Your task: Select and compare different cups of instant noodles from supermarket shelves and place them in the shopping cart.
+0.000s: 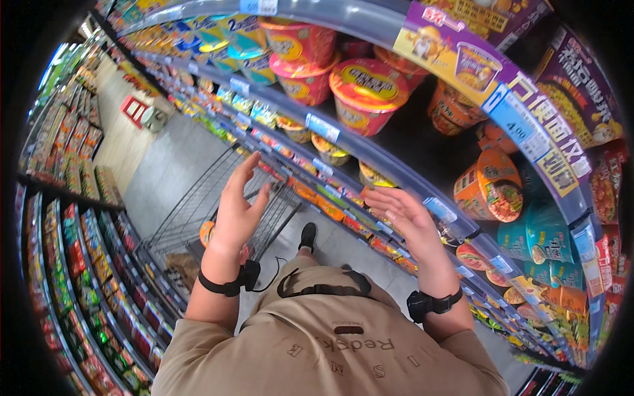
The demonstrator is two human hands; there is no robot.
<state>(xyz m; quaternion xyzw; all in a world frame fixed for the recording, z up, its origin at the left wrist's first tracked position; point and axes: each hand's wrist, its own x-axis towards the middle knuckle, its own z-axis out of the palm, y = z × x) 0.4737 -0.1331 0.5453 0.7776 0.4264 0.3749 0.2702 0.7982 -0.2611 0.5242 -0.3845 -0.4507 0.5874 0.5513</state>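
My left hand is raised over the wire shopping cart, its fingers stretched and the thumb apart, with nothing in it. My right hand is held up beside the shelf edge, fingers extended and empty. Beyond it, on the shelf, a pink instant noodle tub stands in front of a dark gap. Across that gap an orange instant noodle tub lies tilted with its lid outward. Black bands circle both my wrists. The cart holds a few items, partly hidden behind my left forearm.
Long shelves of packaged noodles curve along the right, their front rail carrying price labels. Teal noodle tubs sit farther right. Another packed shelf lines the left side. A red-framed sign stands on the aisle floor ahead.
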